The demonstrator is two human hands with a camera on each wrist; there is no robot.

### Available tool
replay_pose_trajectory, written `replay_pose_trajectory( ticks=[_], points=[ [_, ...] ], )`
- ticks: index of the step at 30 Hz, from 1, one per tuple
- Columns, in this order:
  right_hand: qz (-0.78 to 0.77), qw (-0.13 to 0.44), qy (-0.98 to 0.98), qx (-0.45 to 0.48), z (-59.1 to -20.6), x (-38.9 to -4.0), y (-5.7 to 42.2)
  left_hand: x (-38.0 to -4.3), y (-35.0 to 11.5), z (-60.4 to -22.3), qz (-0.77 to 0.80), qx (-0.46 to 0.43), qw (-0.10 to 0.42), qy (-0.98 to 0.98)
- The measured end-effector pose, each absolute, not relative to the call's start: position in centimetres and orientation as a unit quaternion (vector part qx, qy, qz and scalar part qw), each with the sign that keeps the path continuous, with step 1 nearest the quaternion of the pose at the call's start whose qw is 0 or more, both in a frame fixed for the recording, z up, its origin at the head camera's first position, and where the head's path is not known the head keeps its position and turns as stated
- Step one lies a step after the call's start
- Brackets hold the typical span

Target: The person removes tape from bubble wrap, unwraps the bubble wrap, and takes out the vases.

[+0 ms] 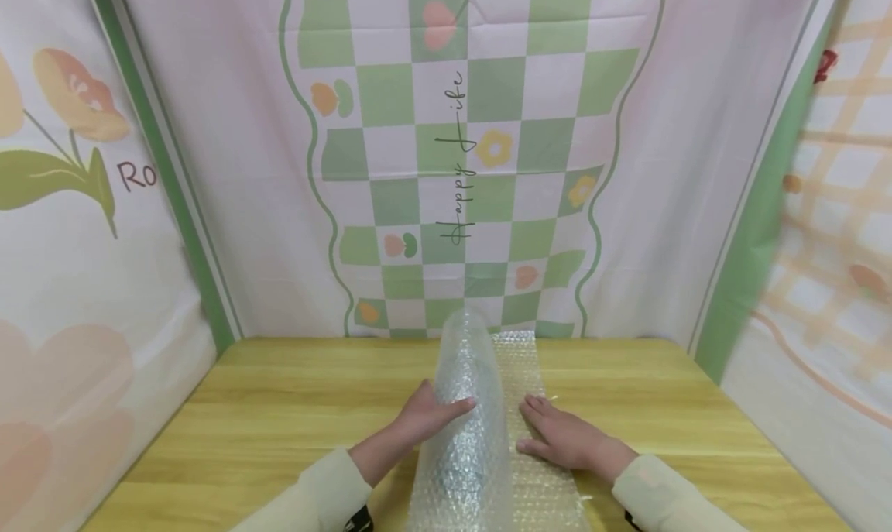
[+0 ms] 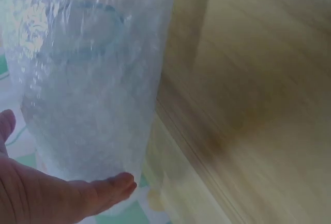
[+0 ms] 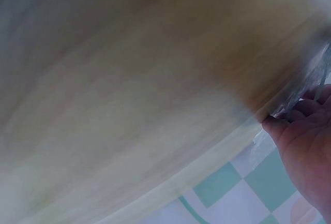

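A roll of clear bubble wrap (image 1: 463,439) lies lengthwise on the wooden table, pointing away from me. My left hand (image 1: 428,416) holds it from the left side, with the thumb across its top. In the left wrist view, the fingers (image 2: 111,190) of that hand lie against the roll's side (image 2: 98,105). From the roll's right side extends a flat sheet of bubble wrap (image 1: 540,489). My right hand (image 1: 567,435) rests palm down on this sheet, fingers stretched toward the roll. In the right wrist view, the right hand (image 3: 307,141) shows at the sheet's edge.
The wooden table (image 1: 313,392) reaches back to a patterned curtain (image 1: 488,199) with green and white checks. Similar curtains close off the left side (image 1: 77,284) and right side (image 1: 836,245). The roll's far end reaches about the table's back edge.
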State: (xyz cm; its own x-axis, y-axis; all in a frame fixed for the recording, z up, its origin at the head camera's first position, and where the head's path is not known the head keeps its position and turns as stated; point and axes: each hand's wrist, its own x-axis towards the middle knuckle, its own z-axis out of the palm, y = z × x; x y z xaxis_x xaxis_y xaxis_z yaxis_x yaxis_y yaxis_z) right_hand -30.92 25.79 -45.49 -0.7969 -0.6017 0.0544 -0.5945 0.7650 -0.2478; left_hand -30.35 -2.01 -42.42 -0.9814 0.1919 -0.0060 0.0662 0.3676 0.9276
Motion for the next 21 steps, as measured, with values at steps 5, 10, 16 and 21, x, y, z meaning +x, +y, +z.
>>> replay_pose_trajectory(
  ticks=[5,10,16,21],
  points=[
    [-0.136,0.021,0.939,-0.315,-45.4,-30.9,25.8,-30.1,-0.9,-42.7,0.545,0.062,0.027,0.835],
    [-0.140,0.026,0.939,-0.312,-45.4,-30.9,25.7,-29.9,-0.3,-43.1,0.540,0.054,0.017,0.840],
    [-0.139,0.032,0.940,-0.309,-45.5,-31.0,25.8,-29.9,-0.3,-43.4,0.542,0.061,0.008,0.838],
    [-0.139,0.034,0.941,-0.308,-45.4,-31.0,25.8,-29.9,-0.4,-43.5,0.540,0.061,0.011,0.839]
  ],
)
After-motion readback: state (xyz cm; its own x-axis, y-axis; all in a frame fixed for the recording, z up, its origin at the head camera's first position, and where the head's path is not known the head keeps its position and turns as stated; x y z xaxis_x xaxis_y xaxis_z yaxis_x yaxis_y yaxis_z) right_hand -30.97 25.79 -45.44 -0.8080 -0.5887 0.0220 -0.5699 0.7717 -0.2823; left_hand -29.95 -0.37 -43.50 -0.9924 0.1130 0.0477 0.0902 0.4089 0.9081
